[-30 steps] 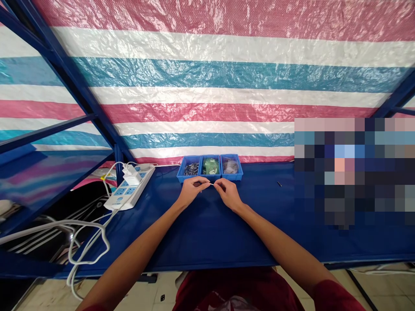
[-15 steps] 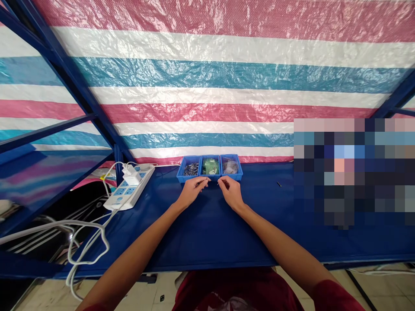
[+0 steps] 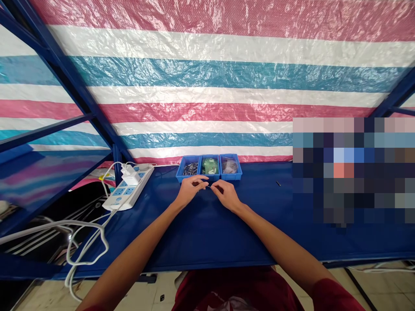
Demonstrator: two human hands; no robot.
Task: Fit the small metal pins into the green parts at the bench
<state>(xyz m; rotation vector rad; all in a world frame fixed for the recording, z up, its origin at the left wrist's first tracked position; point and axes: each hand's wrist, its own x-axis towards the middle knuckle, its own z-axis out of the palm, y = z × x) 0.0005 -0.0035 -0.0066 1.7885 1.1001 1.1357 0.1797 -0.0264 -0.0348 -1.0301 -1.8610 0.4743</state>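
My left hand [image 3: 190,189] and my right hand [image 3: 226,195] meet just in front of three blue bins, fingertips a short gap apart. A tiny thin pale piece [image 3: 208,186] spans that gap, too small to name. My right thumb and forefinger pinch one end. On the left, the thumb is closed near the other end while the forefinger is lifted; what those fingers hold is hidden. Behind them, the left bin [image 3: 178,176] has many slim dark and silvery pieces, the middle bin [image 3: 214,177] green material with whitish bits, the right bin [image 3: 231,176] a clear plastic bag.
A short dark rod [image 3: 278,183] lies to the right on the blue table [image 3: 207,233]. At left sit a white power strip [image 3: 129,190] with a plugged-in adapter and looping white cables [image 3: 86,250]. A blue frame [image 3: 78,90] and striped sheet stand behind. The far right is pixelated.
Both hands have drawn slightly toward me, away from the bins. My left forefinger has lifted from the thumb, and the thin piece now shows between the hands.
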